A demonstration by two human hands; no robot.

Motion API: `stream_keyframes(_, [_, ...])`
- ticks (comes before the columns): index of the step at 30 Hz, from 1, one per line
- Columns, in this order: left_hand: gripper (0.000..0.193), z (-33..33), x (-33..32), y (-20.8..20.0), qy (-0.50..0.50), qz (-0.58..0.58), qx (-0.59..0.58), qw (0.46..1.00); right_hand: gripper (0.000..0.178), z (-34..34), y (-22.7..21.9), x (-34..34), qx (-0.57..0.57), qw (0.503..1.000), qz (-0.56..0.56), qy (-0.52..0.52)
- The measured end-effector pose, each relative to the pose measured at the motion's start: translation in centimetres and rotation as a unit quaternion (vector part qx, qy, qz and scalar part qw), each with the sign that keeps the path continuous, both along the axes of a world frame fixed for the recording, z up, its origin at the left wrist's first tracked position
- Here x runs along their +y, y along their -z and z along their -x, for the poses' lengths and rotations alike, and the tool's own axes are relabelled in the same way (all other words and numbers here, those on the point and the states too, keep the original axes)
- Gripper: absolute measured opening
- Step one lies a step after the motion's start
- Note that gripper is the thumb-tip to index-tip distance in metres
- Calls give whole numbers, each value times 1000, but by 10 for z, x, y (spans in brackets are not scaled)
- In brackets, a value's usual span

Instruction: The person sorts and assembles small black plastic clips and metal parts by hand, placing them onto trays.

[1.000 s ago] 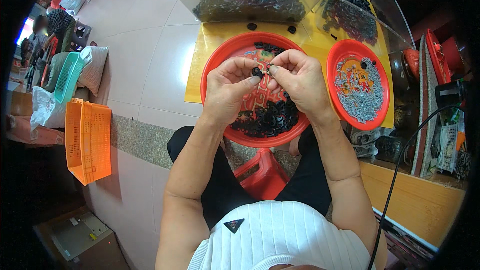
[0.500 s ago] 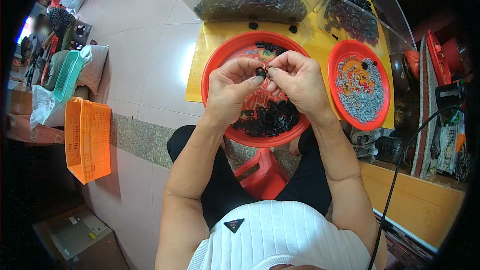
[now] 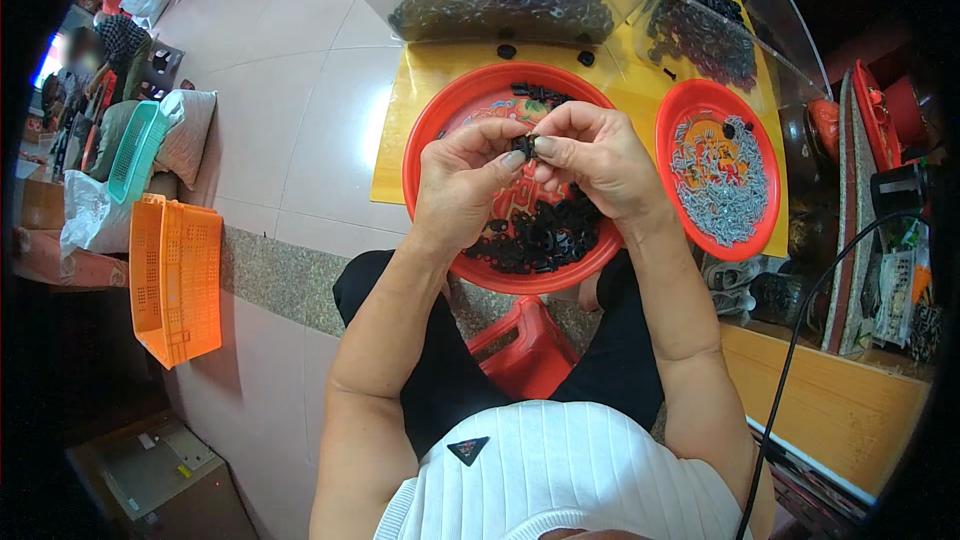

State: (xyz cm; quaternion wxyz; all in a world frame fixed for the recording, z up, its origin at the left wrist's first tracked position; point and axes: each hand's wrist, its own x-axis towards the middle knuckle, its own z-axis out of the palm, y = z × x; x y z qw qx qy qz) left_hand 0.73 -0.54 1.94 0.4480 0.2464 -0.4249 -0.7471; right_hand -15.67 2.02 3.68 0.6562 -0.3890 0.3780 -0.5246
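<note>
Over the red round tray (image 3: 420, 130), my left hand (image 3: 458, 180) pinches a small black plastic part (image 3: 523, 146) between thumb and fingertips. Closed at the other side of that part is my right hand (image 3: 605, 165), its thumb and forefinger touching it; any tiny piece in that pinch is hidden by the fingers. Below my hands, a heap of black plastic parts (image 3: 545, 240) lies in the tray, and a smaller group of black pieces (image 3: 540, 93) sits by its far rim.
A red plate (image 3: 668, 190) to the right holds many silver screws (image 3: 722, 202). Clear bins (image 3: 500, 5) of black parts stand behind on the yellow tabletop (image 3: 390, 165). An orange crate (image 3: 175, 280) is at left; a red stool (image 3: 530, 350) is below the tray. A black cable (image 3: 800, 330) hangs at right.
My right fingertips have moved slightly left and now meet the black part in my left hand. The part has turned and is more covered by fingers.
</note>
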Motion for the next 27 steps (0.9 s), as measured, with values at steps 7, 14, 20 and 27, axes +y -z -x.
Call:
stream_keyframes(7, [23, 3, 3, 4, -16, 74, -16, 997, 17, 7, 13, -4, -75, 995, -30, -67])
stream_keyframes(14, [23, 5, 5, 1, -45, 108, -80, 990, 19, 7, 15, -4, -74, 993, -42, -82])
stream_keyframes(20, [24, 6, 6, 7, -54, 127, -76, 987, 19, 6, 17, -4, -76, 992, -51, -89])
stream_keyframes(27, [21, 10, 7, 2, -53, 69, -62, 994, 14, 7, 7, -3, -47, 997, -25, -60])
